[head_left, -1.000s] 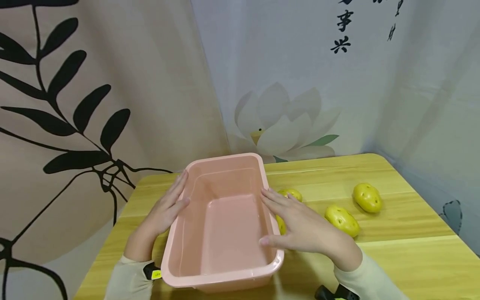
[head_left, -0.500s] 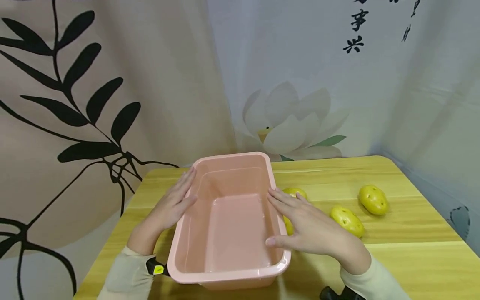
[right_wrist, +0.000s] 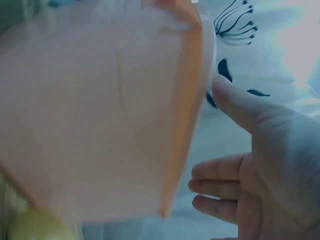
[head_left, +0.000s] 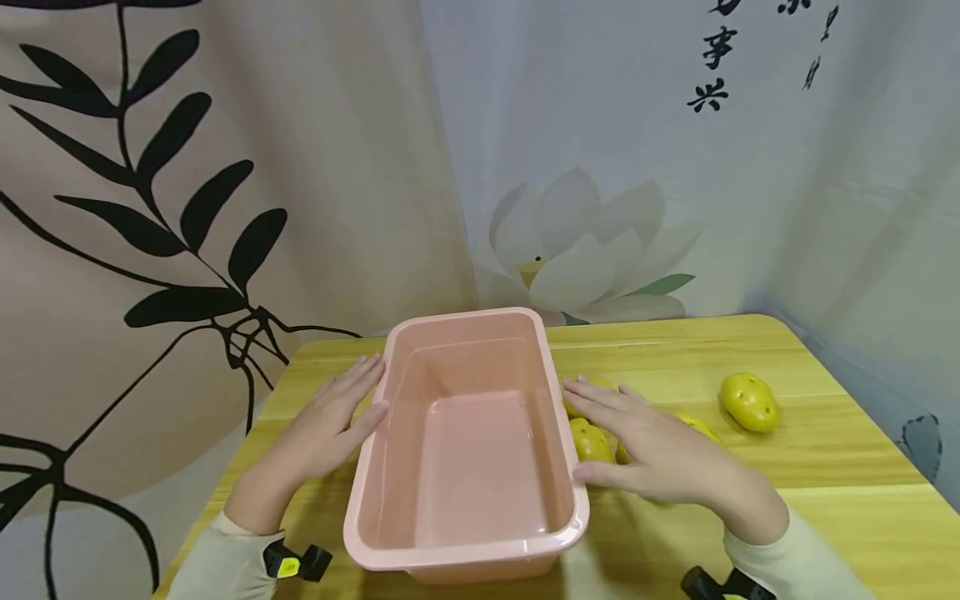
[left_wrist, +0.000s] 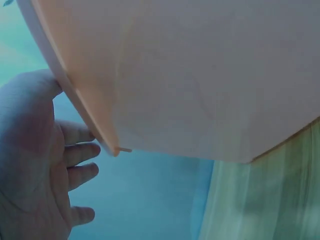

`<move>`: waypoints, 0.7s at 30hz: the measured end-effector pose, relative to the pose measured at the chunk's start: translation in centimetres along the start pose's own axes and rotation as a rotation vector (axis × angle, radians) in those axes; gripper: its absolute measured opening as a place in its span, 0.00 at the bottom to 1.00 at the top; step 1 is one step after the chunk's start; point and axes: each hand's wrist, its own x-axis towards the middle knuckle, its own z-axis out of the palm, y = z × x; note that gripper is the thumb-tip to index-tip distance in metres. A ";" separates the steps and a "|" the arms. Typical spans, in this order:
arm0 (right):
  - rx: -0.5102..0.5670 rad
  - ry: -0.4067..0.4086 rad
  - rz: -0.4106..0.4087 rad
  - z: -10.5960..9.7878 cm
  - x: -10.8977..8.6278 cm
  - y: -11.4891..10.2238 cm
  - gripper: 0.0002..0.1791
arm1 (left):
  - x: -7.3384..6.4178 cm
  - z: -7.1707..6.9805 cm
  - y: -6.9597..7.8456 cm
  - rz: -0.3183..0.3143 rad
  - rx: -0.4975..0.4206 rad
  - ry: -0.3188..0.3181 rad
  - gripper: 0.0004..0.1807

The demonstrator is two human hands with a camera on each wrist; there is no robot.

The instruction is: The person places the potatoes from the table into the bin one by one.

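A pink plastic basin point(head_left: 480, 467) stands on the wooden table, with nothing inside it. At its left rim is my left hand point(head_left: 318, 429); the fingers are extended and the fingertips meet the rim, as the left wrist view also shows with the basin's outer wall point(left_wrist: 200, 85). My right hand point(head_left: 667, 450) hovers by the right rim with straight, spread fingers. In the right wrist view its thumb is close to the rim and the other fingers point(right_wrist: 217, 190) are apart from the basin. Several yellow, dimpled potatoes point(head_left: 591, 440) lie right of the basin, some partly hidden by my right hand.
One potato point(head_left: 750, 402) lies farther right on the table point(head_left: 840, 517). Behind the table hangs a printed curtain point(head_left: 360, 167) with dark leaves, a pale lotus and black characters. Both wrists carry black straps with small cameras.
My right hand has left the right rim and shifted right, its thumb no longer over the basin's inside. The left hand has eased slightly outward. The head view has turned a little.
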 end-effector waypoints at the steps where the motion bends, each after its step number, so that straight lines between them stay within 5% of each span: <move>1: -0.015 0.013 -0.004 -0.2 -0.3 0.5 0.44 | -0.1 -0.1 0.1 0.006 0.008 0.002 0.34; 13: -0.075 0.101 0.169 -0.5 -6.1 7.9 0.38 | -0.2 0.2 1.0 0.000 -0.061 0.000 0.38; 21: -0.066 0.058 0.273 0.2 -8.3 11.4 0.39 | -0.3 0.5 0.9 -0.019 -0.087 0.009 0.39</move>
